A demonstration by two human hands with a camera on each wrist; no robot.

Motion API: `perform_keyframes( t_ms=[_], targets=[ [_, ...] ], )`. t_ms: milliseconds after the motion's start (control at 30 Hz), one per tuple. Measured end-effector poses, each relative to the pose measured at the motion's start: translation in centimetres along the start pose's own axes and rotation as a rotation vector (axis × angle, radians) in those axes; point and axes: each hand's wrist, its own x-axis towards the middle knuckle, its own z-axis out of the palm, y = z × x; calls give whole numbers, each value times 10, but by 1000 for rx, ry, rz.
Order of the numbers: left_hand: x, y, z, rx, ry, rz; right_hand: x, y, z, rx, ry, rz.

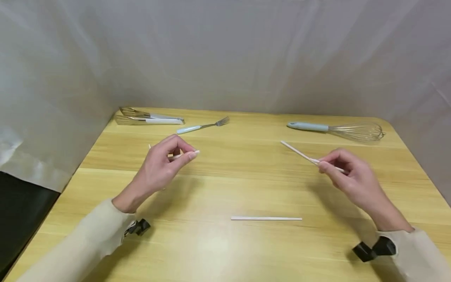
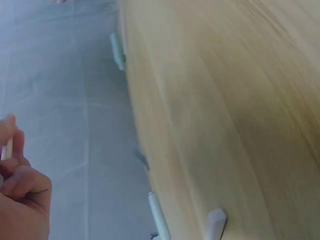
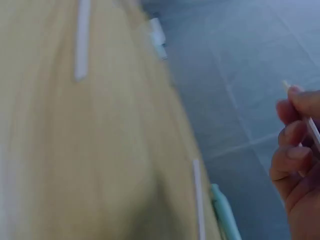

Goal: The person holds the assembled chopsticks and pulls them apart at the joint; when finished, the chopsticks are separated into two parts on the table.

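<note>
My left hand (image 1: 160, 164) is above the left part of the table, pinching a thin white stick (image 1: 195, 152) between thumb and fingertips. Another white stick (image 2: 216, 222) lies on the table near it, mostly hidden behind that hand in the head view. On the right, my right hand (image 1: 352, 180) also pinches a thin white stick (image 3: 314, 131). Past its fingertips a further white stick (image 1: 296, 150) slants on the table, close to the whisk (image 1: 356, 132). One more white stick (image 1: 266, 218) lies crosswise at the front, between the two hands.
At the back left lie metal tongs (image 1: 163, 121) with white handles, beside a fork (image 1: 202, 126) with a pale blue handle. A grey cloth (image 1: 246, 55) rises behind the wooden table (image 1: 229, 180). Black bands (image 1: 373, 249) are strapped at both wrists.
</note>
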Motion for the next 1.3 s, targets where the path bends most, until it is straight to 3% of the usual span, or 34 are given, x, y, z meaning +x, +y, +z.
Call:
perform_keyframes(
  t_ms=[167, 367, 533, 933, 1300],
  targets=[
    [14, -12, -2, -9, -100, -51, 0, 11, 1, -70, -52, -2],
    [28, -26, 3, 28, -151, -104, -10, 23, 1, -69, -119, 54],
    [37, -40, 4, 9, -202, -128, -15, 35, -1, -53, -175, 102],
    [42, -52, 17, -17, -340, -230, -12, 48, 5, -157, -212, 123],
    [45, -55, 30, -1, -367, -219, -5, 50, 9, -226, -247, 85]
  ],
)
